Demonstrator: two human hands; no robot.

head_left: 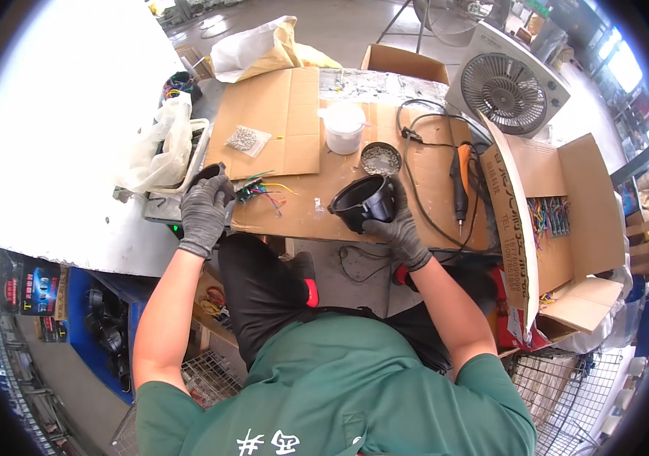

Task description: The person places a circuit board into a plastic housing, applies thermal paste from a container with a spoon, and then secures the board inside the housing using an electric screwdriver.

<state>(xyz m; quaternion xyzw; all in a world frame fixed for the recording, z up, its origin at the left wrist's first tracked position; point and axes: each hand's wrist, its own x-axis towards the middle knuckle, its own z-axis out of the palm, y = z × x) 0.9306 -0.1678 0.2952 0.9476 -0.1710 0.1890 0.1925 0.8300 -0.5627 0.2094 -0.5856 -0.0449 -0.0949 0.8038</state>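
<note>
Both of my hands wear grey gloves. My right hand (400, 229) grips a black cup-shaped housing (364, 202) by its side, its open mouth tilted toward the upper left. At the left edge of the cardboard, my left hand (206, 211) is closed around a smaller black round part (211, 172), mostly hidden by the fingers. Just right of that hand lies a small circuit board (250, 189) with coloured wires. Beyond the housing sits a round black dish (380, 158) of small screws. An electric screwdriver (460, 190) with an orange-and-black body rests farther right, its cable looping over the cardboard.
A white tub (343, 128) and a clear bag of small metal parts (247, 140) are on the cardboard. At left is a plastic-covered tray (165, 156). An open carton (594, 205) with wired boards stands at right, below a box fan (505, 93).
</note>
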